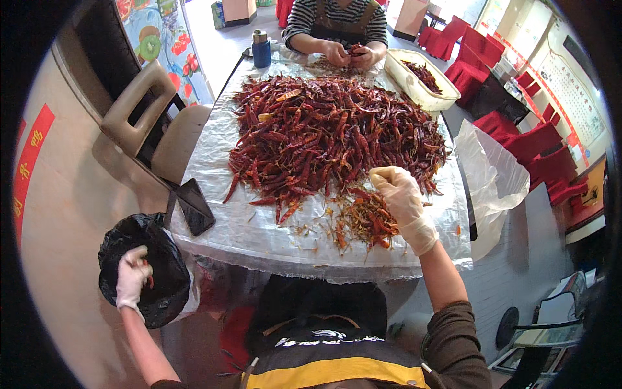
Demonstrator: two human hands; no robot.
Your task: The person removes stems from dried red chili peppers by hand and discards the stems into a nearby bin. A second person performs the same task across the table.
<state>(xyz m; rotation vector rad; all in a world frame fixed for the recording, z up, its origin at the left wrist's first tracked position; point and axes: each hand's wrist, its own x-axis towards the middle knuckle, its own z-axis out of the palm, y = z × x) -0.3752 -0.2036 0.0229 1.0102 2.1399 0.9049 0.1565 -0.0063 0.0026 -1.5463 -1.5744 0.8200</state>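
My left hand (132, 278), in a pale glove, hangs over the mouth of a black plastic bag (170, 287) beside the table. Its fingers are curled, and a bit of red dried chili (150, 281) shows at the fingertips, slightly blurred. Gloved too, my right hand (396, 197) is above the table with its fingers curled shut; nothing shows between them. Just left of it lies a small heap of chili stems and orange-red bits (367, 221). Beyond spreads a large pile of dried red chilies (330, 131) on a plastic-covered table (214, 160).
Across the table, a person's hands (347, 54) hold dried chilies. A cream plastic tub (449, 99) with chilies is at the far right, a blue bottle (261, 51) at the far left. A black smartphone (195, 206) lies near the left edge. Clear plastic sheeting (491, 180) hangs at right.
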